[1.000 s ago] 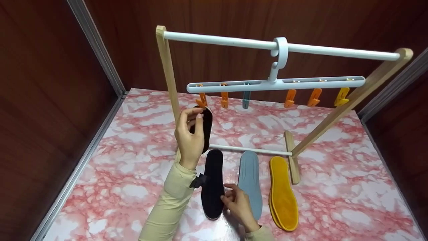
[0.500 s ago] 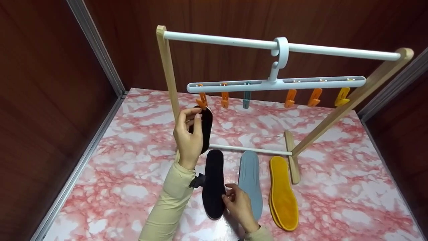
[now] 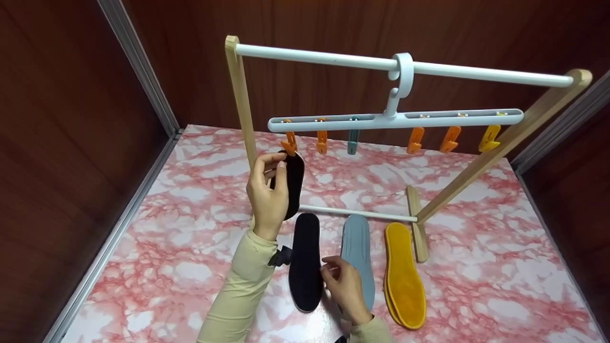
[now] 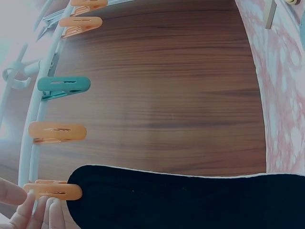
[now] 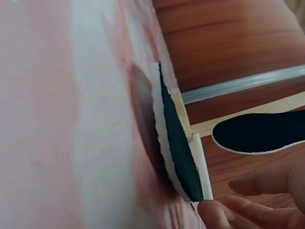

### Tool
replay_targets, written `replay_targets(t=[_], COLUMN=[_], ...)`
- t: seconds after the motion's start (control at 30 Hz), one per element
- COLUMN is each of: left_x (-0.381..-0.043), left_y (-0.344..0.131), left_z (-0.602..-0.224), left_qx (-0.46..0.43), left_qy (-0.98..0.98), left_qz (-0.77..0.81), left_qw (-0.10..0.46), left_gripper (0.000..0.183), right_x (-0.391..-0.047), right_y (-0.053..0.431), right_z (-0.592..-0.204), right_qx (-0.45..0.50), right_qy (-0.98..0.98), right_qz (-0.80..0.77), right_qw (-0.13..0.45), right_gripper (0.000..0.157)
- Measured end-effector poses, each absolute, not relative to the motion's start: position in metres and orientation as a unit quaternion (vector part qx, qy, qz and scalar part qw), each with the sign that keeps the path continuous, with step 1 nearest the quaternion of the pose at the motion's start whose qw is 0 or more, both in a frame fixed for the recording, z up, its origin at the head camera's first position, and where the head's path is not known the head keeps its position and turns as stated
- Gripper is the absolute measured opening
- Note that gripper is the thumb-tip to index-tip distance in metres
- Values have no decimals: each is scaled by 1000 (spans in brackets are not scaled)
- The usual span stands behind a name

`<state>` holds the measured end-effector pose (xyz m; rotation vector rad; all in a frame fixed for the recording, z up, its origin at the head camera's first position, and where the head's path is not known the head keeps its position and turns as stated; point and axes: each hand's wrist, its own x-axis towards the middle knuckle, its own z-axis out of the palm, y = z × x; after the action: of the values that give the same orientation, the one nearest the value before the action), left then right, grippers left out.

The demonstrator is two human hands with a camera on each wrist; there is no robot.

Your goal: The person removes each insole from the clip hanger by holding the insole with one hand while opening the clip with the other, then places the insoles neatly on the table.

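Note:
A black insole (image 3: 294,186) hangs by its tip from the leftmost orange clip (image 3: 291,141) of a white hanger (image 3: 333,124). My left hand (image 3: 268,197) is raised in front of that insole's top. Its bent fingertips are close to the clip (image 4: 57,191) in the left wrist view, and any contact is unclear. A second black insole (image 3: 306,262) lies on the patterned surface. My right hand (image 3: 348,288) is beside its right edge, fingers loosely bent with nothing between them. In the right wrist view, the thumb is very near the lying insole's end (image 5: 178,138).
A grey-blue insole (image 3: 356,238) lies partly behind the right hand, and stacked yellow insoles (image 3: 405,281) lie farther right. The hanger hooks on the white rod (image 3: 314,56) of a wood-ended rack (image 3: 514,157). More clips (image 3: 450,139) hang along it. Wood-grain walls (image 3: 57,143) surround the surface.
The left hand has drawn slightly left from the hanging insole. The right hand has lifted a little away from the lying black insole's edge. The insoles have hardly moved.

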<state>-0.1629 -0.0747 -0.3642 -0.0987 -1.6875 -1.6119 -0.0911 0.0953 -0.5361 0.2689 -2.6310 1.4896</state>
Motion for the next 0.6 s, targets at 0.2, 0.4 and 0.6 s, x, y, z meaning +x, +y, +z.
replay_targets(t=[0.2, 0.4, 0.6], left_x=[-163, -162, -162], left_y=[-77, -78, -80], left_z=[-365, -365, -367], left_qx=[-35, -35, -38], left_qy=[-668, -676, -686], left_qz=[-637, -631, -625], left_qw=[383, 379, 370], left_gripper=[13, 14, 15], right_x=[-98, -109, -118], right_y=[94, 89, 82], right_z=[-532, -531, -517], right_qx=[99, 116, 122], right_qy=[-844, -820, -806], right_qz=[526, 557, 576], right_qw=[44, 58, 65], right_gripper=[15, 15, 16])
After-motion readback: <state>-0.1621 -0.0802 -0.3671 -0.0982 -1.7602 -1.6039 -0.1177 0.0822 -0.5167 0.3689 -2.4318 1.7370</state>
